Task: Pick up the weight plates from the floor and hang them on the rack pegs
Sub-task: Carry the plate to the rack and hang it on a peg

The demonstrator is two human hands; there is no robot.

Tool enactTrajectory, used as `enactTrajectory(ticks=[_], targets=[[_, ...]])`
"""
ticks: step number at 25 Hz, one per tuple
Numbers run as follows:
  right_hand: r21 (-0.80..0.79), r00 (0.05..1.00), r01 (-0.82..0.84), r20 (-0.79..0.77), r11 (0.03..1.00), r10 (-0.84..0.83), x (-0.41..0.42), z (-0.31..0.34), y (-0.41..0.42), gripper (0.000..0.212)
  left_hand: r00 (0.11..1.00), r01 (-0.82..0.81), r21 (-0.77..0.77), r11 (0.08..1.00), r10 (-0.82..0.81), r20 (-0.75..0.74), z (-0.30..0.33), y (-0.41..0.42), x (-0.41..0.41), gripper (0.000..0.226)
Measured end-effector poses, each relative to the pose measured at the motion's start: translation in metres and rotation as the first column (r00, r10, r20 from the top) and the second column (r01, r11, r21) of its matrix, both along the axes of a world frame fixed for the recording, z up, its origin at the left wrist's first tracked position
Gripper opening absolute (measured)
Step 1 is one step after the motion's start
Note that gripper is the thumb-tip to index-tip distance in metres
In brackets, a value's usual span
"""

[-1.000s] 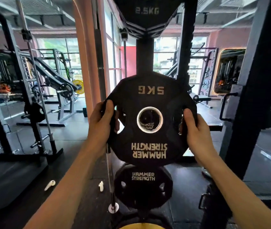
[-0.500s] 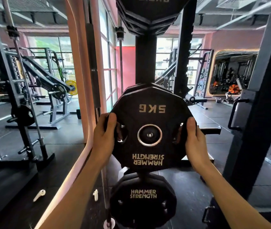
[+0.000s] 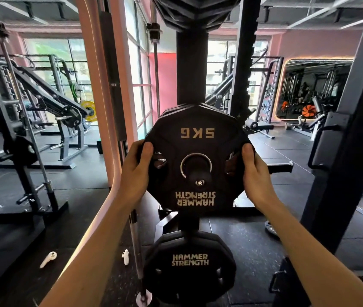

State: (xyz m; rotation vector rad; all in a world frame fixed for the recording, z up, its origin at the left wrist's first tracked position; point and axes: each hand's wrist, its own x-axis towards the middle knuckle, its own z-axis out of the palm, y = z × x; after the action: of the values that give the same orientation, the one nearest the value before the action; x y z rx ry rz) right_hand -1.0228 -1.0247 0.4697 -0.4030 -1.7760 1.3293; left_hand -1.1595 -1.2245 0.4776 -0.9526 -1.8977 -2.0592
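Item: 5 kg plate [image 3: 197, 160], black, lettering upside down. Location: on the middle peg [image 3: 199, 177] of the rack post [image 3: 192, 69], its steel-ringed hole already over the peg's capped end, with other plates stacked behind it.

Your left hand [image 3: 136, 173] is closed on the plate's left edge, thumb on the face; your right hand [image 3: 256, 176] clasps the right edge the same way, fingers hidden behind.

Also on the post: a plate [image 3: 189, 268] on the lower peg, and more plates [image 3: 196, 12] on the top one.

Risks, as judged from here:
- Letting go before the plate sits fully back could let it tip or slide off the peg's end.
- Your fingers behind the rim could be pinched against the stacked plates as it seats.
- A dropped plate would likely strike the lower plate or the floor [image 3: 251, 247].
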Motion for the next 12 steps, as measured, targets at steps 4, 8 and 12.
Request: enactTrajectory(ticks=[4,8,12], targets=[[-0.023,0.998,-0.039,0.053,0.999,0.04,0.001,0.0,-0.001,0.041,0.999,0.04,-0.007,0.999,-0.04,-0.007,0.003,0.001,0.0,0.022],[-0.087,0.983,-0.059,0.171,0.994,0.074,0.011,-0.004,-0.005,0.061,1.0,0.003,-0.057,0.998,-0.002,0.01,0.003,-0.002,0.005,0.031],[-0.047,0.949,-0.005,0.314,0.999,0.019,0.04,-0.034,-0.015,0.046,0.996,-0.016,-0.216,0.976,0.033,0.077,-0.032,-0.014,0.027,0.049]])
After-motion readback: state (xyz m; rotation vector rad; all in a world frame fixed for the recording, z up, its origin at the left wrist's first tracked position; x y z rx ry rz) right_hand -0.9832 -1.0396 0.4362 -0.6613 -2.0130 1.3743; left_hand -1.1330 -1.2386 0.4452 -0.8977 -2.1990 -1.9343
